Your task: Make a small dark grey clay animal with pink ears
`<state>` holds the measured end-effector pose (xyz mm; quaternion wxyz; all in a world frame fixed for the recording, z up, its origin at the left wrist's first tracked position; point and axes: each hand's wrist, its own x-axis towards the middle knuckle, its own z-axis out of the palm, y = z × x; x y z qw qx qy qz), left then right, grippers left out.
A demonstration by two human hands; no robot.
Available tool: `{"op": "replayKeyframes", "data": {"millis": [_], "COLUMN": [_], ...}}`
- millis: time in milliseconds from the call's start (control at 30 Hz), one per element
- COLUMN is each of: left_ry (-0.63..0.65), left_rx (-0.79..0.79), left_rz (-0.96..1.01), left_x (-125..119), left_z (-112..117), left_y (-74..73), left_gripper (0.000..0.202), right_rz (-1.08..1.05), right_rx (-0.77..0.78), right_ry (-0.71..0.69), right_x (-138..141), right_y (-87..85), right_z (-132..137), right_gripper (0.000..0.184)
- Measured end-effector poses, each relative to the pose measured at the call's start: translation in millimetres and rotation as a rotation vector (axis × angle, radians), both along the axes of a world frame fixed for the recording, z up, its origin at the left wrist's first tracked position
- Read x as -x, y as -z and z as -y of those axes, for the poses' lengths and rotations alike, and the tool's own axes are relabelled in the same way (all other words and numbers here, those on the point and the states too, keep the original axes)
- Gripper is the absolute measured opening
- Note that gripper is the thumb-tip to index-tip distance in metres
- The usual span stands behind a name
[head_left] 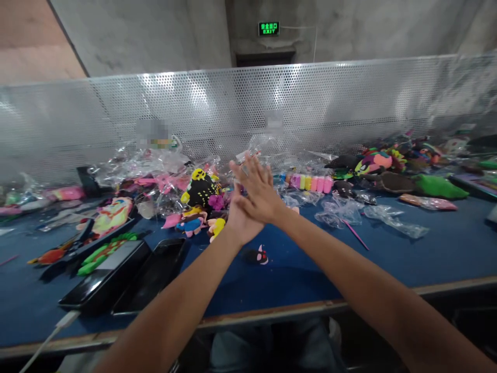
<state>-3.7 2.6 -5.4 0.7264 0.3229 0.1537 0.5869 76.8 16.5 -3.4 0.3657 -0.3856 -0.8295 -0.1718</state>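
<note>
My left hand (244, 223) and my right hand (261, 194) meet palm to palm above the table, fingers stretched out. The right hand lies across the left and hides most of it. Whether anything sits between the palms is hidden. Just below them, a small black clay figure (258, 256) with pink and red parts lies on the blue table. Beside my left hand stand a black clay piece with yellow dots (202, 190), a purple clay flower (216, 202) and a blue clay figure (191, 224).
A black power bank (104, 274) with a white cable and a black tray (153, 274) lie at left. Behind are plastic bags (143, 163) and a row of coloured clay packs (310, 183). A pink stick tool (355, 234) lies right. A perforated metal panel (330, 103) bounds the back.
</note>
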Motion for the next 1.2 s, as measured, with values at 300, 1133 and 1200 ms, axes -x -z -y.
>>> {"op": "replayKeyframes", "data": {"millis": [300,1133,1200], "left_ry": [0.014,0.027,-0.018], "left_rx": [0.258,-0.082,-0.123], "left_rz": [0.094,-0.366,-0.445], "left_x": [8,31,32], "left_z": [-9,-18,-20], "left_y": [6.0,2.7,5.7], "left_gripper": [0.041,0.021,0.022], "right_rz": [-0.001,-0.149,-0.097], "right_rx": [0.034,-0.133,-0.122], "right_ry": [0.09,-0.249,-0.261], "right_x": [-4,-54,-58], "right_y": [11.4,5.1,2.8], "right_z": [-15,-38,-39], "right_gripper": [0.064,0.019,0.021]}}
